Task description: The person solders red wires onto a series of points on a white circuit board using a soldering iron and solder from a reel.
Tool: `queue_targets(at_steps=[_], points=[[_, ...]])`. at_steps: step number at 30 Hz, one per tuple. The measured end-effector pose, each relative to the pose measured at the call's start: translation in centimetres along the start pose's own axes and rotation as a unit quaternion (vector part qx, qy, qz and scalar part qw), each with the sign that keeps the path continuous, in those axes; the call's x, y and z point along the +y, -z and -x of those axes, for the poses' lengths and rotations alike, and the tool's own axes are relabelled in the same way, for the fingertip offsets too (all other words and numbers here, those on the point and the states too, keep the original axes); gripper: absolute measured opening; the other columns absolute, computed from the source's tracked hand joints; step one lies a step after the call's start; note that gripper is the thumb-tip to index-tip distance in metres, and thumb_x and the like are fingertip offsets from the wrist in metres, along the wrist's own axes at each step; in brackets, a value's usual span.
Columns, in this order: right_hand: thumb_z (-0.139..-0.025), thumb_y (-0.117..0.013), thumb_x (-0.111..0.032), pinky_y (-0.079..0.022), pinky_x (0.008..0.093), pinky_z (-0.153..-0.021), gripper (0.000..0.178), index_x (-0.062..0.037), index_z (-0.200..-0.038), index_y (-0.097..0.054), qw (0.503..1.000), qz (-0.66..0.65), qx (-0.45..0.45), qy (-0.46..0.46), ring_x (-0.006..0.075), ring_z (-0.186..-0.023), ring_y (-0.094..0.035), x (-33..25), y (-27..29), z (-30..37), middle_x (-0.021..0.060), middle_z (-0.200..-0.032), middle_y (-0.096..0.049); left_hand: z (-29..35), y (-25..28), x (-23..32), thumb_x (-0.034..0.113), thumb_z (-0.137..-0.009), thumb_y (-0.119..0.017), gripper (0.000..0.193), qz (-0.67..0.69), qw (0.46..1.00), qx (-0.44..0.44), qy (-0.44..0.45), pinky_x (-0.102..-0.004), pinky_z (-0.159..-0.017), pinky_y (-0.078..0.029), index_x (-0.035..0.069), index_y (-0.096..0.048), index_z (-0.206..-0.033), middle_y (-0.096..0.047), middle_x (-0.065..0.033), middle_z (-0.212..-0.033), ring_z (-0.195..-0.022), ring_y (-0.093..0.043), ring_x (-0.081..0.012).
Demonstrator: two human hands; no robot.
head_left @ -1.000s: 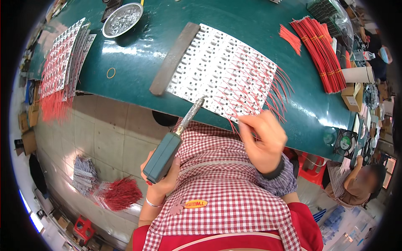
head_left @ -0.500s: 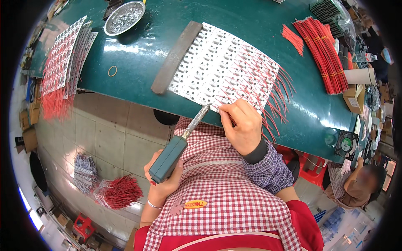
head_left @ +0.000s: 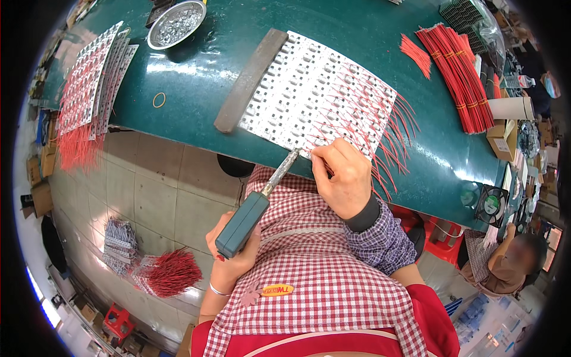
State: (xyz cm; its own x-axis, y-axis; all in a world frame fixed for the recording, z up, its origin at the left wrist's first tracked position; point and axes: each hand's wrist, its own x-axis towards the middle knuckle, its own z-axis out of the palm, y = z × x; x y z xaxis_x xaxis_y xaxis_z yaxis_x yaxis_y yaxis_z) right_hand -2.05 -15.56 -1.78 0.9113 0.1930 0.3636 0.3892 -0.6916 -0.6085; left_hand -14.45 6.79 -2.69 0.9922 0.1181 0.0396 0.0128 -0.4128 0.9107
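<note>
Along the near side of the green table [head_left: 190, 104] lies a flat white sheet [head_left: 291, 83], directly ahead of both hands. It sits askew, its near edge sloping toward the body as it runs to the right; it looks somewhat longer from left to right, though the lens bends its outline. The right hand [head_left: 346, 178] is nearer, at that near edge, with its fingers curled and thumb and forefinger drawn together; whether a wire is pinched between them is too small to tell. The left hand [head_left: 244, 254] stays off the table, wrapped firmly around a green tool [head_left: 242, 221], whose metal rod [head_left: 279, 174] points forward and rightward, its tip at the near edge just left of the right hand's fingertips. Contact between tip and sheet cannot be made out. Rows of small black squares and greyish rounded spots cover the sheet. Thin red wires [head_left: 380, 113] fan across its right part and spill past its right edge, while the left part is free of them. A dark grey bar [head_left: 251, 80] lies along the left edge.
</note>
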Motion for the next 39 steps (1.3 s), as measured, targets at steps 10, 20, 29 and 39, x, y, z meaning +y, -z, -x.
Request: queue_targets(at_steps=[10,20,29,39], points=[[-0.081,-0.075,0.003,-0.047,0.0379,-0.056,0.008,-0.0018,-0.086,-0.070,1.000,0.001,-0.010,-0.002,0.0267,-0.062,-0.061,-0.2,0.3,-0.1,0.0099,-0.074,-0.058,2.4,0.8,-2.0,-0.004,-0.074,-0.075,0.020,-0.012,1.000,0.001,0.029,-0.0335,-0.061,-0.054,-0.004,-0.072,-0.094,-0.069,-0.0170,-0.088,-0.066,-0.067,-0.0292],[-0.082,-0.076,0.001,-0.051,0.0408,-0.065,0.010,-0.0022,-0.089,-0.069,0.998,-0.005,-0.040,-0.057,0.0311,-0.073,-0.063,-0.4,4.1,1.1,0.0114,-0.079,-0.060,2.5,0.5,-2.1,-0.004,-0.076,-0.076,0.024,-0.006,0.999,0.017,0.048,-0.0323,-0.065,-0.057,-0.007,-0.072,-0.099,-0.072,-0.0192,-0.095,-0.073,-0.072,-0.0276],[-0.076,-0.079,0.009,-0.047,0.0357,-0.056,0.020,-0.0021,-0.092,-0.071,0.997,-0.060,0.047,-0.012,0.0255,-0.063,-0.060,-3.2,5.1,1.1,0.0102,-0.074,-0.061,2.3,0.5,-2.1,-0.006,-0.076,-0.077,0.027,-0.005,0.999,0.005,0.037,-0.0312,-0.067,-0.057,-0.008,-0.071,-0.103,-0.073,-0.0197,-0.099,-0.076,-0.073,-0.0261],[-0.075,-0.076,0.008,-0.046,0.0362,-0.054,0.019,-0.0045,-0.088,-0.068,0.998,-0.018,0.052,0.029,0.0234,-0.061,-0.058,-0.7,-1.4,1.8,0.0075,-0.072,-0.055,2.0,0.6,-0.8,-0.006,-0.076,-0.076,0.023,-0.006,0.999,0.008,0.044,-0.0316,-0.066,-0.056,-0.007,-0.072,-0.099,-0.072,-0.0189,-0.097,-0.074,-0.072,-0.0269]])
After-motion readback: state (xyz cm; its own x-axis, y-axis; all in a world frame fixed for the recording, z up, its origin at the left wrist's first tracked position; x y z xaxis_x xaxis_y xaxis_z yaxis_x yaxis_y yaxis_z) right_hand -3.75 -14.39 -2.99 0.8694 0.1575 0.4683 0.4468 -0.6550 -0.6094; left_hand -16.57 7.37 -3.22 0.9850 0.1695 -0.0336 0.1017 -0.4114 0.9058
